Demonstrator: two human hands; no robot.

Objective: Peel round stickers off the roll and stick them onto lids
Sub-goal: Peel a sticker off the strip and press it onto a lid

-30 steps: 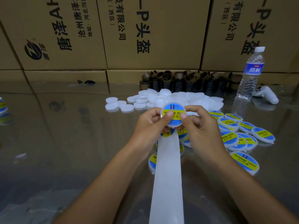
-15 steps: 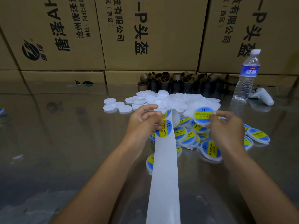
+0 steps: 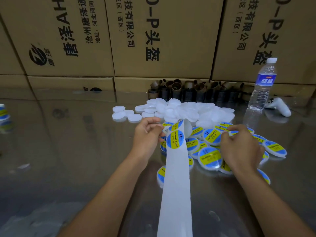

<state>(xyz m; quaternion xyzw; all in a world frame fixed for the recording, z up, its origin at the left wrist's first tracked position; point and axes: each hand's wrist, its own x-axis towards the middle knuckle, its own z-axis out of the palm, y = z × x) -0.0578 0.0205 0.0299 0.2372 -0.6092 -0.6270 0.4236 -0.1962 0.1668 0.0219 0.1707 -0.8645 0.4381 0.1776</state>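
Observation:
My left hand pinches the top of a long white backing strip that runs down to the bottom edge. A round blue and yellow sticker sits on the strip just below my fingers, and a second one curls over the top. My right hand hovers with fingers spread over a heap of labelled lids; one labelled lid leans right at its thumb. A pile of plain white lids lies behind both hands.
A water bottle and a white controller stand at the back right. Brown cardboard tubes line the wall of cardboard boxes. More labelled lids sit at the far left edge of the glossy table.
Both hands pressed a sticker on a lid; then my right hand carried that lid right and down onto the labelled heap, while my left hand kept hold of the strip.

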